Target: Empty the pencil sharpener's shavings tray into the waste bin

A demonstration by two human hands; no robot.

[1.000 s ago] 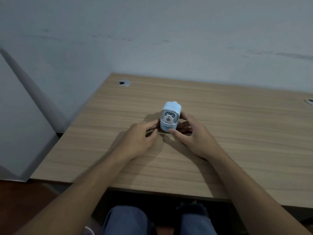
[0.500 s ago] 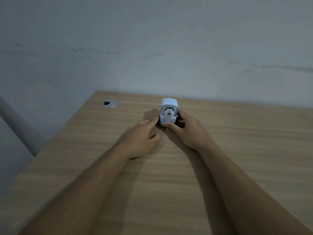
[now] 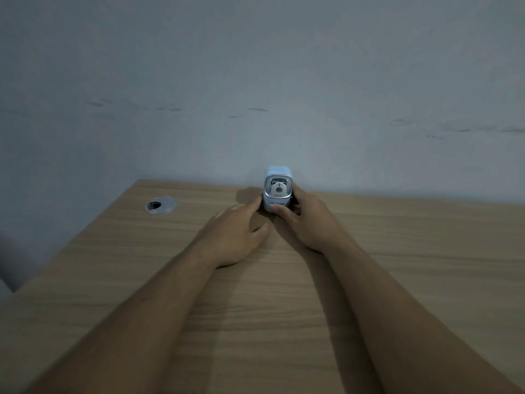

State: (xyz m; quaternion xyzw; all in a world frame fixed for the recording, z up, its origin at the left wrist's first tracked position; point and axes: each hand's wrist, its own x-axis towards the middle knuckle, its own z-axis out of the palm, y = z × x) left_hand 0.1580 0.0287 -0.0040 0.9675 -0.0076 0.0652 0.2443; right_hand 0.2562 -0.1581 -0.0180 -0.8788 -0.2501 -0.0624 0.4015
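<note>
A: Where are we on the sharpener (image 3: 277, 189)?

B: It stands upright on the desk (image 3: 284, 322), near the far edge by the wall (image 3: 255, 66), bear face toward us. Our right hand (image 3: 305, 220) grips it: thumb across the lower front, the other fingers wrapped round its right side and back.

A: Left hand (image 3: 235, 234)?

B: Fingers loose and spread, holding nothing. Fingertips reach the sharpener's left lower corner; we can't tell if they touch it or sit just beside it. Thumb is apart, resting toward the desk.

A: Tray out yet?

B: We'd say no. Nothing is separated from the body. Our guess is the tray is the lower front section, right under the right thumb, but the seam is too small to make out.

A: So what does the pull turn on?

B: The long axis is vertical and the front faces us, so a drawer there would slide toward our wrists. The right hand is closer and already clamped; probably it steadies while the left pinches the base. The thumb may block the tray.

A: Bin?

B: Not in view. The only other thing is a cable grommet (image 3: 161, 205), well left of the left fingers.
</note>
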